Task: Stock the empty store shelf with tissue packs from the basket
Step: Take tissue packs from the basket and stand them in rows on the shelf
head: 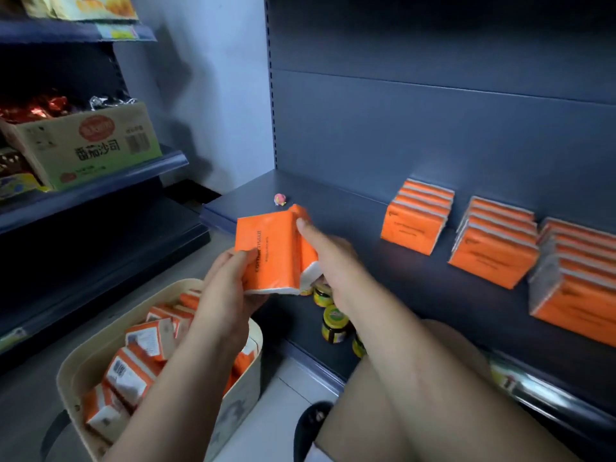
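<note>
While I hold both hands up over the shelf's front edge, they share a small bundle of orange tissue packs [266, 251]. Left hand [230, 288] is closed on the bundle's lower left corner, thumb on the front face, fingers behind. Right hand [328, 258] clamps the right side, index finger laid up along the edge; I count at least two packs in the grip, exact number unclear.

Basket [83, 361] sits below and left of my left hand, on the floor, with loose packs [140, 355] piled in it at mixed angles.

Shelf [350, 208] runs behind and to the right of my hands. Three rows of stocked packs [416, 218] stand on it well to the right of my right hand, leaning back, rows just beside one another. Small pink object [280, 199] lies on the shelf just beyond the held bundle.

Jars [335, 323] with yellow lids stand on the lower level, under my right wrist.
</note>
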`<action>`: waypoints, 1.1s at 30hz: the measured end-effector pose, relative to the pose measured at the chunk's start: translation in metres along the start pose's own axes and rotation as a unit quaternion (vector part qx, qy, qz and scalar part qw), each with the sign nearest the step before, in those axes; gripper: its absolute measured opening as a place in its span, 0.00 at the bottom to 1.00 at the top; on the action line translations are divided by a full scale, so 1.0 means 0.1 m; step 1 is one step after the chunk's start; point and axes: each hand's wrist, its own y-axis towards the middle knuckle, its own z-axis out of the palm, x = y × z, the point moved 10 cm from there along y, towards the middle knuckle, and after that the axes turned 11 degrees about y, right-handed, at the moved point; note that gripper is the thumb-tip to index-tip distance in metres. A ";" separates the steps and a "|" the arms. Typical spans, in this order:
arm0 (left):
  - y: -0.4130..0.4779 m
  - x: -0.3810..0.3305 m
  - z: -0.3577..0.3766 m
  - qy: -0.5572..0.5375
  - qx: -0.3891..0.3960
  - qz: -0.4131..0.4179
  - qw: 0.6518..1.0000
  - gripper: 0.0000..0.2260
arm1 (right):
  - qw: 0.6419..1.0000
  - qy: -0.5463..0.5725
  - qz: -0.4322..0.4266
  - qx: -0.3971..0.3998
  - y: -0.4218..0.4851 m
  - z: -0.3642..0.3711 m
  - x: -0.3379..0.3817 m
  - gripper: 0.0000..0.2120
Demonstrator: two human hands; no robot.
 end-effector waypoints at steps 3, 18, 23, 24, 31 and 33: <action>-0.16 -0.07 0.47 0.002 0.074 0.014 0.997 0.05 | 0.994 -0.008 -0.106 -0.028 -0.17 -0.55 0.42 0.12; -0.48 0.04 2.40 0.018 0.216 0.087 0.972 0.09 | 0.947 0.079 -0.201 -0.238 -1.46 -3.21 0.83 0.22; -0.41 0.03 2.59 0.154 0.271 0.189 0.931 0.11 | 0.938 0.052 -0.228 -0.258 -1.60 -3.32 0.97 0.35; -0.43 0.06 2.62 0.179 0.284 0.197 0.921 0.12 | 0.939 0.049 -0.228 -0.254 -1.62 -3.32 0.98 0.35; -0.51 0.11 2.61 0.210 0.309 0.201 0.905 0.15 | 0.948 0.071 -0.184 -0.250 -1.55 -3.29 0.89 0.04; -0.51 0.10 2.58 0.210 0.307 0.205 0.905 0.15 | 0.939 -0.047 -0.198 -0.278 -1.54 -3.29 0.99 0.08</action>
